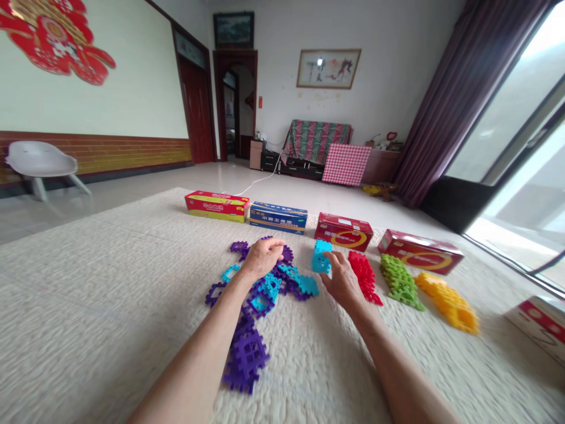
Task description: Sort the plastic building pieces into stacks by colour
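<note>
My left hand (265, 257) hovers over a loose pile of purple and light blue interlocking plastic tiles. Its fingers are stretched to the right, and I see nothing in them. My right hand (343, 278) has thumb and fingers at the near right side of a short row of light blue tiles (321, 254), gripping it. Purple tiles (249, 350) trail toward me beside my left forearm. Light blue tiles (308, 285) lie at the pile's right edge. Just right of my right hand is a row of red tiles (362, 274).
Green tiles (399, 280) and yellow tiles (448, 300) lie in rows farther right. Behind stand a red-and-yellow box (217, 206), a blue box (278, 218) and two dark red boxes (343, 231). Another box (541, 324) sits at the right edge of the cream mat (110, 282).
</note>
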The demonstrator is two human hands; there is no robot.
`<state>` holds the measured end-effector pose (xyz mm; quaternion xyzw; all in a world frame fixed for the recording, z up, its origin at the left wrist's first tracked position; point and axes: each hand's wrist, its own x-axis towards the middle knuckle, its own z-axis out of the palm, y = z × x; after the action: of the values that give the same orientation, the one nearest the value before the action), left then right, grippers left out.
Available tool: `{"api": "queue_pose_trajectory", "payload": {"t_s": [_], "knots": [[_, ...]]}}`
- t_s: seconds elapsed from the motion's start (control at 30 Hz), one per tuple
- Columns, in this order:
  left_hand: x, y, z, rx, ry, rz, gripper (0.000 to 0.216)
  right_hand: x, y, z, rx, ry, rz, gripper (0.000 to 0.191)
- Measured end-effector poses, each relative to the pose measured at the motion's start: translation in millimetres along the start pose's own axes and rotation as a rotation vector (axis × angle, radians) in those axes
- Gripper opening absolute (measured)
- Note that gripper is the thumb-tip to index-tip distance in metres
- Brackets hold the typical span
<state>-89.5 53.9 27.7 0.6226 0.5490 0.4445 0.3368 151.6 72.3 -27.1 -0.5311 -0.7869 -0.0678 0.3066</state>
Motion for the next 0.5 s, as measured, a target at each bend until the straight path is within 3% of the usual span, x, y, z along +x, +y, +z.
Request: {"api": "queue_pose_trajectory", "payload": {"t_s": [0.33, 0.5], "knots": [[1.4, -3.4, 3.6, 0.023, 0.008, 0.005, 0.029, -1.2, 2.1, 1.3, 0.004, 0.017, -0.027, 0.051], [1.7, -5.1, 1.5, 0.045, 0.018, 0.011, 0.029, 2.8, -11.9, -8.9, 0.069, 0.077, -0.078, 0.041]]}}
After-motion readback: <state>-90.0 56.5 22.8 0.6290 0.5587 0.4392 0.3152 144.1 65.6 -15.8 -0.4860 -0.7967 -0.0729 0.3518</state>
